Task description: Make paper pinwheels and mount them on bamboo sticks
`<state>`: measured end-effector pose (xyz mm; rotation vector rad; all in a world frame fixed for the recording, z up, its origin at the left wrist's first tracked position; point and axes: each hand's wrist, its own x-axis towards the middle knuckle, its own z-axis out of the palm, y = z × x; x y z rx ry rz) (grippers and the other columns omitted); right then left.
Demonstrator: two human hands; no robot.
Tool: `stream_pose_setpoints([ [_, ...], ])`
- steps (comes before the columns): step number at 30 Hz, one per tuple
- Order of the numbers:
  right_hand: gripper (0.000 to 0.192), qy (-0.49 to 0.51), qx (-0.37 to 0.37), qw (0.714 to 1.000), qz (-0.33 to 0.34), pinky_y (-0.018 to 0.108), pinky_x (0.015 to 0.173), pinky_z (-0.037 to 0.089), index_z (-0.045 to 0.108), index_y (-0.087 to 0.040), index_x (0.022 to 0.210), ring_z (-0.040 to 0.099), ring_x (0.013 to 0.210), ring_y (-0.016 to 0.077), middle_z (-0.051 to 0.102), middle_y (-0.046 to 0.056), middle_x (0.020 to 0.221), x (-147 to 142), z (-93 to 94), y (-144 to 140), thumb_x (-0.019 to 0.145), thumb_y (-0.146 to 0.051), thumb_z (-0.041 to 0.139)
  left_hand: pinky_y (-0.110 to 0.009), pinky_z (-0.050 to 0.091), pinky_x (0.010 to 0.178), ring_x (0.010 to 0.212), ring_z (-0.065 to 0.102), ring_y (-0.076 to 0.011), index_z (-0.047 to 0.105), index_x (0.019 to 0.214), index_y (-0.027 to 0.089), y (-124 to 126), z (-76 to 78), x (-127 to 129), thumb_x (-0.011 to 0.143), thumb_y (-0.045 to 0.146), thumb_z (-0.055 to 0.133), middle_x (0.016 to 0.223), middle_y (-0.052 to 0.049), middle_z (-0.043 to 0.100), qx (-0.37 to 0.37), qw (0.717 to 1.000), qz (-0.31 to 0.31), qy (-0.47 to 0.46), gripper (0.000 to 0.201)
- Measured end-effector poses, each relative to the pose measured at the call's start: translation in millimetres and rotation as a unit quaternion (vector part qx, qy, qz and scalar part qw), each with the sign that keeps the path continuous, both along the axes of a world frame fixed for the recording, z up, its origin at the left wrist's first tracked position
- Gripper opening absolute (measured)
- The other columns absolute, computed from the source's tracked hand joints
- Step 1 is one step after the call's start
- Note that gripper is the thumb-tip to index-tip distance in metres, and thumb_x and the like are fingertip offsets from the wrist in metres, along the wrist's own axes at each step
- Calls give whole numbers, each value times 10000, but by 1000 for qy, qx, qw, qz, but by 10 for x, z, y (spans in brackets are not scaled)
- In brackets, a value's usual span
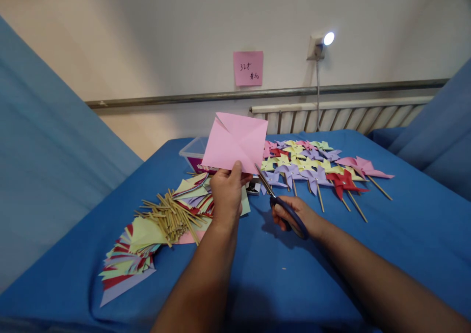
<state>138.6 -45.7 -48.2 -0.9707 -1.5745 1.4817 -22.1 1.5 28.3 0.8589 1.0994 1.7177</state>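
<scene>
A square sheet of pink paper [235, 139] is pinched at its lower edge by my left hand [228, 191], thumb in front. Crease lines run diagonally across it, and a slit shows near its upper left corner. My right hand [294, 214] is closed round the dark blue handles of a pair of scissors [265, 182]. The scissor tips touch or overlap the paper's lower right corner; whether the blades have cut in there I cannot tell. Behind my left hand lies a stack of coloured paper [195, 193], partly hidden.
Finished paper pinwheels [316, 176] on sticks spread over the right back of the blue table [294, 294]. Left of my hands lie a heap of wooden sticks [171, 217] and fanned paper sheets [128, 257]. A clear plastic box [191, 149] and a small box [253, 187] stand behind.
</scene>
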Motion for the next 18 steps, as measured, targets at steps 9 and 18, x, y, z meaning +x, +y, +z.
stream_pose_setpoints([
  [9, 434, -13, 2, 1000, -1, 209, 439, 402, 527, -174, 759, 533, 464, 86, 595, -3, 648, -6, 65, -22, 835, -601, 533, -302, 565, 600, 576, 642, -148, 659, 749, 76, 13, -24, -15, 635, 400, 744, 682, -72, 685, 2, 1000, -4, 8, 354],
  [18, 450, 6, 5, 1000, 7, 207, 431, 378, 544, -164, 775, 532, 458, 85, 598, 5, 655, -7, -40, 16, 836, -609, 536, -311, 567, 600, 556, 638, -146, 658, 762, 77, 10, -17, -5, 630, 407, 750, 680, -66, 686, 2, 1000, -7, 3, 366],
])
